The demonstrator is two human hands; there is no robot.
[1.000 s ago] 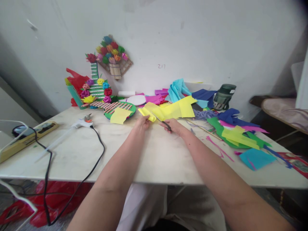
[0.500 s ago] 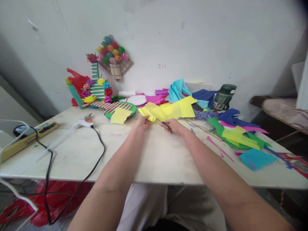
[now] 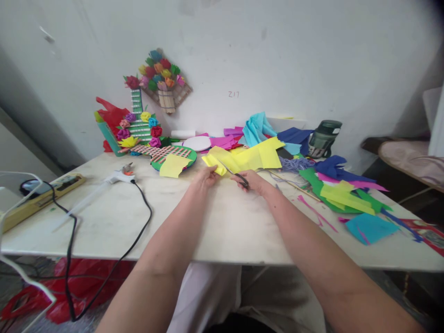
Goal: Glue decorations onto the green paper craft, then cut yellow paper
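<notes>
My left hand (image 3: 207,176) pinches the near left end of a long piece of yellow crepe paper (image 3: 256,157), where it looks folded. In my right hand (image 3: 252,181) is a pair of scissors (image 3: 242,179) with dark handles, the fingers wrapped round them. Their blades point up and left and lie against the yellow paper close to my left hand. A smaller yellow paper piece (image 3: 173,165) rests on a green guitar-shaped craft (image 3: 192,156) to the left.
A hot glue gun (image 3: 120,177) with a black cord and a power strip (image 3: 45,196) lie at left. Right of my hands are purple yarn (image 3: 294,165), a thin stick (image 3: 298,187), coloured paper (image 3: 347,196) and a dark green bottle (image 3: 324,138). A flower-decorated craft (image 3: 140,125) stands behind.
The scissors' handles look spread a little wider, and my left hand with the paper end has shifted slightly right. The rest looks the same.
</notes>
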